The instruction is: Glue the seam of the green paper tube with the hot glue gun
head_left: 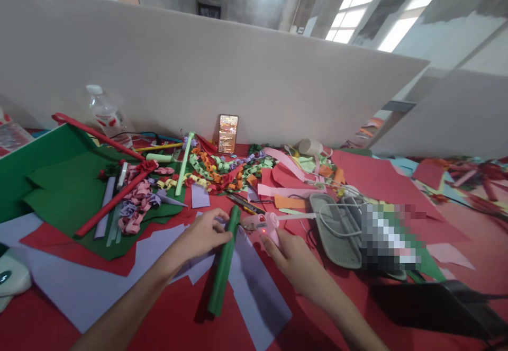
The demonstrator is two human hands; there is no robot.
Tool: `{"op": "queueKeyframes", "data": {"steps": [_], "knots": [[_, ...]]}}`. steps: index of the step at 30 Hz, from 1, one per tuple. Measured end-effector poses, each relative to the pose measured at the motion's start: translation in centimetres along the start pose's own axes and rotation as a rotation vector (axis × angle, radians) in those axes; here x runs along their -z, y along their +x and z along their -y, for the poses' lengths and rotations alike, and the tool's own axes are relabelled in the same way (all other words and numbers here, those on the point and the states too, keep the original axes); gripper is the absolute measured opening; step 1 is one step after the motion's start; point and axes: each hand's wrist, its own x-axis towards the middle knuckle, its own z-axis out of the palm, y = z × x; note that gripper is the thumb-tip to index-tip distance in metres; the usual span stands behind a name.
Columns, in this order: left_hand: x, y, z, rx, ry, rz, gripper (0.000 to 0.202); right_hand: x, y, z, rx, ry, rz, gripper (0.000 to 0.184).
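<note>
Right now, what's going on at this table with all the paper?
A person is working with coloured paper at a cluttered table. The left hand holds the upper end of a rolled green paper tube, which lies across a lilac sheet. The right hand grips a pink glue gun, its nozzle pointing at the top of the tube and a small red light glowing on it. Behind lie paper chains, red rolled sticks, a phone propped against the partition, and a water bottle.

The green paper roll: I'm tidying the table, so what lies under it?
Under the green paper roll, held by the left hand, lie lilac paper sheets on red paper. Whatever sits directly beneath it is covered.
</note>
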Motion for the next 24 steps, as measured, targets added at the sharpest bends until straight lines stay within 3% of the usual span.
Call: {"op": "queueKeyframes", "data": {"steps": [24], "knots": [[0.0, -0.1, 0.0, -0.004, 0.021, -0.018, 0.036, -0.1, -1.9, 0.2, -0.007, -0.002, 0.035, 0.041]]}}
